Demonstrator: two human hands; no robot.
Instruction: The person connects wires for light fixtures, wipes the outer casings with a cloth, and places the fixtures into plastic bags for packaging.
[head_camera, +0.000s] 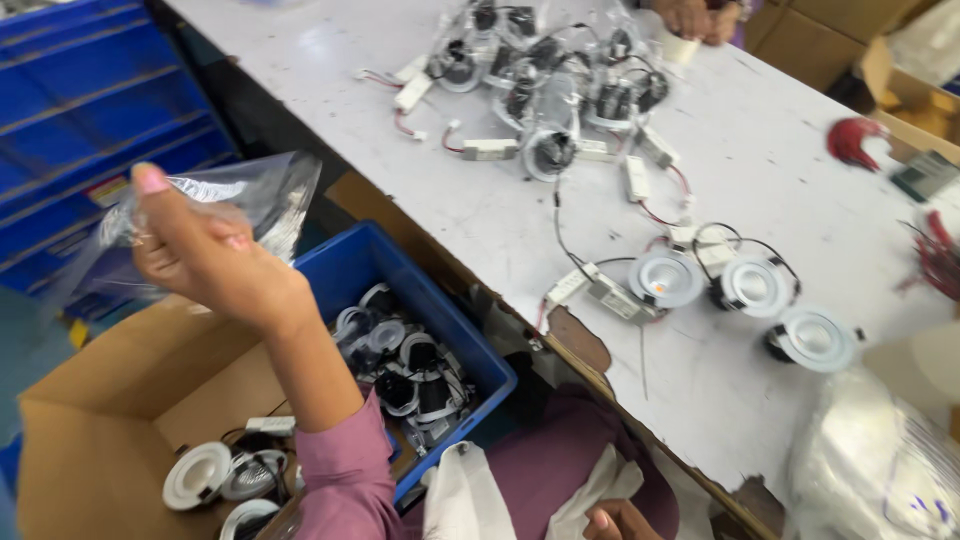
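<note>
Above cardboard box — left hand grip pinches clear plastic bag.

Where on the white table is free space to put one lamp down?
The table is bare between the far lamp pile and the red wires, and at its far left corner. The near edge, around three white lamps, is crowded.

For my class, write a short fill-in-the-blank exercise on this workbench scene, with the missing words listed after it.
1. The raised left hand holds a clear ____ bag.
2. The bin of lamp parts beside the table is ____ in colour.
3. White round lamps lie inside a brown ____ box.
4. On the table near its front edge, three round lamps lie in a ____.

Missing words: plastic; blue; cardboard; row
</note>
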